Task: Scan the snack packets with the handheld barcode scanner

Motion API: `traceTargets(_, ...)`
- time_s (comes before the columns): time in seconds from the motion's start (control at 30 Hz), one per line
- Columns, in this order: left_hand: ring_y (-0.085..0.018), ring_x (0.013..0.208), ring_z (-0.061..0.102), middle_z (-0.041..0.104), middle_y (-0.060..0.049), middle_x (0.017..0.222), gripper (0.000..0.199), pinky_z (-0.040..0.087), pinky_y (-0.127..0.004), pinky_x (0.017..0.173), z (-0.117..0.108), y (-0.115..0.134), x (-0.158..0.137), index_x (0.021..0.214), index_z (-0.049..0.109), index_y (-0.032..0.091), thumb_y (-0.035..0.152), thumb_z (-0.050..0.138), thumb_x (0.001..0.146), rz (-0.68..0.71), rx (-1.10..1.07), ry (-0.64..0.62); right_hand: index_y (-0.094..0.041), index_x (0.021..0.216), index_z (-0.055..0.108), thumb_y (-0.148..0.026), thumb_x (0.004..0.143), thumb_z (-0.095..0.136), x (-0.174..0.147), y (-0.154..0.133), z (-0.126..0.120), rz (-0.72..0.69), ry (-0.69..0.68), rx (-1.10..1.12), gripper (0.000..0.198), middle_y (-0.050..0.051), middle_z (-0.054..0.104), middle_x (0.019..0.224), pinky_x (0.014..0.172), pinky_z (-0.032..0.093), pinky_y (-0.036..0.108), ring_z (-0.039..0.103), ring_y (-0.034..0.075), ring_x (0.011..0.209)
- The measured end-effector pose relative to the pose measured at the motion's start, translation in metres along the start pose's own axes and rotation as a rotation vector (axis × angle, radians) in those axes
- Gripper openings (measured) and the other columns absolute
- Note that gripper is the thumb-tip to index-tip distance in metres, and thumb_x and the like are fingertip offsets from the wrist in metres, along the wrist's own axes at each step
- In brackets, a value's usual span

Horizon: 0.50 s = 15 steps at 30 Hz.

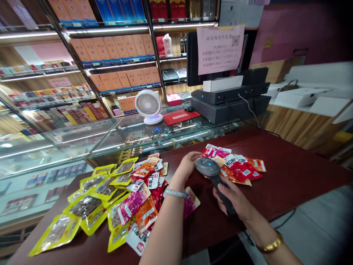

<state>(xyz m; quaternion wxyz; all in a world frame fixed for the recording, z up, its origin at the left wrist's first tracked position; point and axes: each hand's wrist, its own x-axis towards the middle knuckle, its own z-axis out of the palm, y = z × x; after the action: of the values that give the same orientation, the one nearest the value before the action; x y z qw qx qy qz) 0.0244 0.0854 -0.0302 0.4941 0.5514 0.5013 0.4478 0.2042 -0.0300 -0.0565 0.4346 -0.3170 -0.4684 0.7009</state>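
Note:
My right hand is wrapped round the handle of a dark grey barcode scanner, whose head is raised and points left. Just behind that head is my left hand, its fingers curved and their tips hidden, so what they hold cannot be made out. Beyond both hands lies a pile of red, orange and pink snack packets. Left of my left forearm, more red, orange and purple snack packets lie heaped against several yellow-edged clear snack pouches. One purple packet shows beside my left wrist.
The packets lie on a dark red table. Behind it runs a glass display counter with a white fan, a red mat and a cash register with a monitor. Boxed goods fill the shelves. A cable hangs at right.

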Motion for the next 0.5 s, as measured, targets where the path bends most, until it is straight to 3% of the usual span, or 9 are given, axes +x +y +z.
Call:
traceTargets(0.07,-0.016,0.093,0.067,0.072,-0.012,0.107,0.029,0.050,-0.026,0.085,-0.013,0.007,-0.005,0.106,0.067,0.015,0.017,0.069,0.077,0.036,0.189,0.001,-0.022,0.106,0.049,-0.050,0.090,0.059,0.001,0.001,0.000,-0.001,0.004,0.005,0.034,-0.008,0.051,0.063,0.034,0.036,0.015,0.044,0.004,0.035)
traceTargets(0.13,-0.018,0.094,0.066,0.073,-0.009,0.105,0.025,0.049,-0.027,0.086,-0.034,0.016,-0.012,0.101,0.070,0.018,0.018,0.069,0.076,0.034,0.555,0.063,-0.022,0.105,0.049,-0.049,0.089,0.060,0.001,0.001,0.000,0.002,0.003,0.010,0.033,-0.008,0.051,0.062,0.034,0.037,0.015,0.044,0.004,0.034)
traceTargets(0.2,-0.021,0.091,0.067,0.075,-0.008,0.095,0.018,0.048,-0.030,0.084,-0.056,0.026,-0.020,0.090,0.073,0.020,0.026,0.072,0.073,-0.041,0.897,0.069,-0.023,0.107,0.048,-0.049,0.090,0.060,0.001,0.000,0.000,0.012,0.000,0.012,0.034,-0.008,0.051,0.062,0.034,0.038,0.015,0.044,0.005,0.035)
traceTargets(0.27,-0.023,0.089,0.068,0.075,-0.009,0.091,0.016,0.048,-0.031,0.081,-0.073,0.034,-0.028,0.083,0.075,0.022,0.030,0.075,0.069,-0.149,1.084,0.016,-0.023,0.109,0.048,-0.049,0.089,0.060,0.001,-0.002,0.000,0.025,0.000,0.014,0.035,-0.008,0.052,0.063,0.034,0.037,0.015,0.046,0.005,0.035)
traceTargets(0.4,-0.023,0.082,0.069,0.076,-0.010,0.088,0.020,0.048,-0.029,0.074,-0.083,0.037,-0.034,0.083,0.076,0.021,0.027,0.078,0.064,-0.325,1.117,-0.044,-0.023,0.105,0.049,-0.050,0.088,0.061,0.000,-0.002,0.000,0.032,0.001,0.008,0.035,-0.009,0.052,0.062,0.034,0.037,0.016,0.046,0.005,0.034)
traceTargets(0.5,-0.022,0.077,0.068,0.076,-0.010,0.086,0.018,0.048,-0.029,0.070,-0.082,0.031,-0.032,0.083,0.076,0.021,0.022,0.074,0.066,-0.327,1.101,-0.092,-0.023,0.104,0.049,-0.050,0.088,0.061,0.000,-0.001,0.000,0.032,0.000,0.009,0.034,-0.009,0.051,0.061,0.034,0.037,0.016,0.045,0.005,0.034)
